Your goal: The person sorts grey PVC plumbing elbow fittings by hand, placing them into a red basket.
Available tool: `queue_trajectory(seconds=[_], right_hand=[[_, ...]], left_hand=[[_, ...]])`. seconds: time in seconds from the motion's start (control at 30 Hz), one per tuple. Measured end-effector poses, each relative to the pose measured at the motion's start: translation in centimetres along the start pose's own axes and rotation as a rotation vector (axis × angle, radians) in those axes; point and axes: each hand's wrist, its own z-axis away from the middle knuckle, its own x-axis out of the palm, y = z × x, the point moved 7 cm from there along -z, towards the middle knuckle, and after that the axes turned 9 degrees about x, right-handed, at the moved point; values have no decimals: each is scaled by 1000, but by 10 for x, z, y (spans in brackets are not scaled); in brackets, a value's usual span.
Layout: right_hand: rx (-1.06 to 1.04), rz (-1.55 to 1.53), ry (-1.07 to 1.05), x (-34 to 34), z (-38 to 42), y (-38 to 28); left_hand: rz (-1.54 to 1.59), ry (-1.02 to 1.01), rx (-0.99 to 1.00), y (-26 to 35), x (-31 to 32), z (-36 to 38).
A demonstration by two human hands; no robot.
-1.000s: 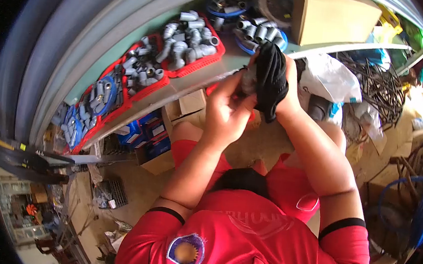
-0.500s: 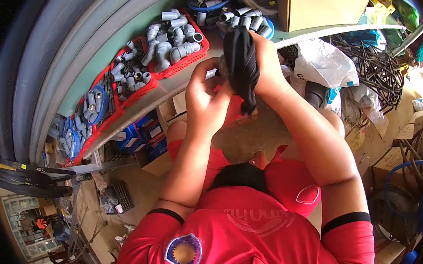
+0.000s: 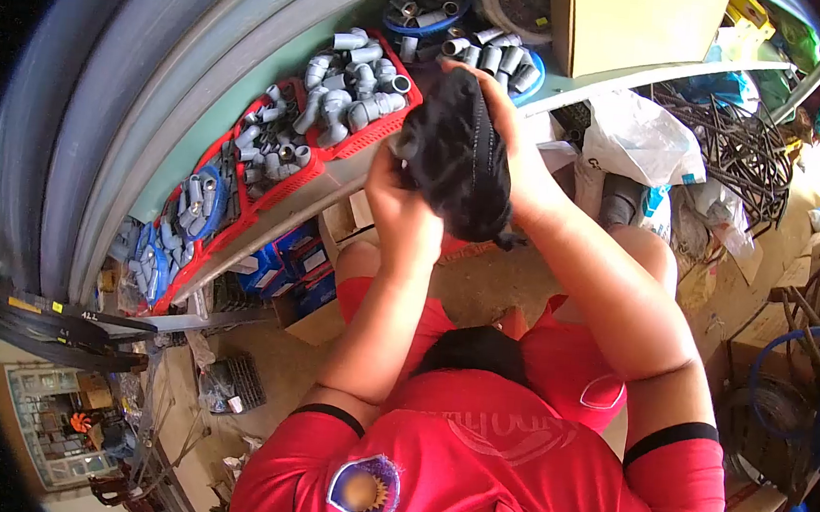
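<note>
A piece of black cloth (image 3: 457,149) with a stitched seam is held up between both hands, above my knees and close to the shelf edge. My left hand (image 3: 402,207) grips its near left side, with the fingertips hidden behind the fabric. Wrapped around the right and far side is my right hand (image 3: 511,139), its fingers curled over the top edge. A bit of greyish material shows by the left fingers, too small to name. Whatever the cloth may cover is hidden.
Red baskets (image 3: 366,135) of grey pipe fittings (image 3: 335,106) line the shelf at left. A blue-rimmed basket (image 3: 529,90) of fittings and a cardboard box (image 3: 630,28) stand behind my hands. White plastic bags (image 3: 641,135) and bundled black rods (image 3: 727,146) lie at right.
The black cloth has turned and spread from a narrow upright bundle into a broader shape. My left hand has shifted lower, and the view has moved slightly.
</note>
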Motion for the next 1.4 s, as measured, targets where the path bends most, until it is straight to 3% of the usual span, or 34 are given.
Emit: queue_trajectory(seconds=[0.03, 0.1, 0.17, 0.3, 0.33, 0.4, 0.47, 0.53, 0.6, 0.7, 0.73, 0.8, 0.83, 0.9, 1.0, 1.03, 1.17, 1.27, 1.33, 1.4], right_hand=[[-50, 229, -14, 0, 1, -8], [-198, 509, 14, 0, 0, -32], [-335, 680, 63, 1, -2, -46], [-174, 689, 69, -21, -8, -45], [-81, 329, 147, -32, -9, -38], [-383, 758, 188, -26, 1, -54], [-532, 1126, 285, -20, 12, -63], [-504, 1323, 324, -20, 16, -70], [-616, 1421, 232, -12, 19, -87], [-663, 1055, 19, -24, 6, -86], [-546, 841, -31, -30, -1, -75], [110, 221, -97, -33, -18, -43], [24, 152, -90, -34, -15, -37], [-141, 353, -98, -33, -18, -41], [-172, 357, -124, -30, -16, -45], [-149, 383, -94, -31, -16, -44], [-116, 543, 90, -42, -13, -41], [-97, 659, 190, -43, -12, -41], [-58, 704, 200, -45, -11, -41], [-129, 516, 378, -73, -12, -14]], left_hand=[[-181, -32, 92, -3, -7, 0], [21, -60, -4, -3, -5, -2], [107, -62, 55, 25, 2, -3], [22, -281, -1, 20, 11, 1], [8, -285, -9, 18, 18, 5], [214, -237, -127, 9, 30, 10], [246, -223, -178, 8, 36, 12], [176, -237, -153, 4, 38, 14], [195, -191, -126, 6, 39, 15], [203, -69, -63, 9, 30, 5], [188, -98, -76, 10, 30, 1], [199, -153, -120, 7, 27, -5], [179, -158, -100, 9, 27, -8], [145, -169, -65, 13, 32, -12], [180, -141, -111, 17, 33, -17], [154, -190, -126, 17, 34, -20], [31, -234, 118, 13, 50, -17], [-8, -76, 18, -5, 44, -13], [-54, -50, 54, -6, 40, -19], [3, -44, 31, -12, 32, -24]])
